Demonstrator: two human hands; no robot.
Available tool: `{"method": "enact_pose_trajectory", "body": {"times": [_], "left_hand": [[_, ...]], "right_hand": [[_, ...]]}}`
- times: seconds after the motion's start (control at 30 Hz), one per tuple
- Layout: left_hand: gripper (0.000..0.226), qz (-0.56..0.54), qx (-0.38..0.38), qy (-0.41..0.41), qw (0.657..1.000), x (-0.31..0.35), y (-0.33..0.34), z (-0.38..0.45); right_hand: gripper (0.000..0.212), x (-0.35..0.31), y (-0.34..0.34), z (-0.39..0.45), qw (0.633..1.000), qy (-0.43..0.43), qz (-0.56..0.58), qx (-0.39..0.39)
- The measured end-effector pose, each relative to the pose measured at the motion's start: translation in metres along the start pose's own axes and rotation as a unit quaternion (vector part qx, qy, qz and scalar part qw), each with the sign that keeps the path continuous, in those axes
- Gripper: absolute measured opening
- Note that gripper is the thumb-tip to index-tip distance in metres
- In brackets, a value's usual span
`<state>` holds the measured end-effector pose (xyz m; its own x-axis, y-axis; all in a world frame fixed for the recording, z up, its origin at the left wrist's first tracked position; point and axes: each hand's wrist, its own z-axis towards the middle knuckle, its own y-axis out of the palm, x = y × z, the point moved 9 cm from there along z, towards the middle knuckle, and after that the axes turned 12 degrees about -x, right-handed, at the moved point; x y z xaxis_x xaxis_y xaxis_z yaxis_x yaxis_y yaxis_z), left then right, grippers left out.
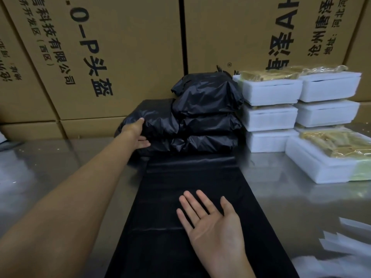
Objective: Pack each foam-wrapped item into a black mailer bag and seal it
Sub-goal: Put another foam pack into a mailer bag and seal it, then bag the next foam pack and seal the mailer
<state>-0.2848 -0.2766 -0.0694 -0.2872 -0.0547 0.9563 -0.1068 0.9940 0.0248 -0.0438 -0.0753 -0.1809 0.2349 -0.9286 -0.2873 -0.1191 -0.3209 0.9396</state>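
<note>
A pile of flat black mailer bags [192, 181] lies on the steel table [281, 193] in front of me. Behind it sit several packed black bags [206, 119], stacked. My left hand [138, 135] reaches forward and grips the side of the leftmost packed bag [152, 121], thumb on top, fingers underneath. My right hand [212, 223] hovers palm up over the flat bags, fingers straight, holding nothing. White foam-wrapped items [271, 115] are stacked at the right, and one more [329, 159], with gold parts showing, lies nearer me.
Large brown cardboard boxes [112, 57] with printed text form a wall behind the table. White strips of paper or foam [345, 237] lie at the table's lower right. Bare steel shows at the left.
</note>
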Motion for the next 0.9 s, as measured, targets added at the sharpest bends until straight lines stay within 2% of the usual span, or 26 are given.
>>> {"method": "enact_pose_trajectory", "body": {"times": [0.1,0.17,0.23,0.37,0.43,0.6,0.7,0.9], "left_hand": [[0.062,0.037,0.068,0.098,0.992,0.009,-0.009,-0.001],[0.055,0.11,0.045,0.131,0.984,0.009,0.0,0.001],[0.055,0.154,0.006,0.124,0.98,0.005,0.01,0.003],[0.073,0.187,-0.076,0.059,0.978,-0.008,0.021,-0.002],[0.073,0.21,-0.08,0.059,0.973,-0.009,0.023,-0.008],[0.024,0.131,0.008,0.124,0.983,-0.024,0.033,-0.043],[0.019,0.178,-0.044,0.159,0.97,-0.054,0.069,-0.077],[0.022,0.294,-0.172,0.14,0.93,-0.103,0.119,-0.135]], "right_hand": [[0.056,0.001,0.002,-0.001,1.0,-0.001,-0.004,0.0],[0.056,0.001,0.002,-0.002,1.0,-0.003,-0.008,0.003],[0.055,0.001,0.002,-0.002,1.0,-0.003,-0.012,0.006],[0.056,0.0,0.001,-0.002,1.0,-0.004,-0.012,0.012],[0.055,0.0,0.001,-0.003,1.0,-0.005,-0.013,0.012],[0.054,0.001,0.002,-0.003,1.0,-0.01,-0.017,0.011],[0.053,0.0,0.003,-0.004,1.0,-0.013,-0.023,0.013],[0.051,-0.002,0.01,-0.014,0.999,-0.031,-0.043,0.008]]}}
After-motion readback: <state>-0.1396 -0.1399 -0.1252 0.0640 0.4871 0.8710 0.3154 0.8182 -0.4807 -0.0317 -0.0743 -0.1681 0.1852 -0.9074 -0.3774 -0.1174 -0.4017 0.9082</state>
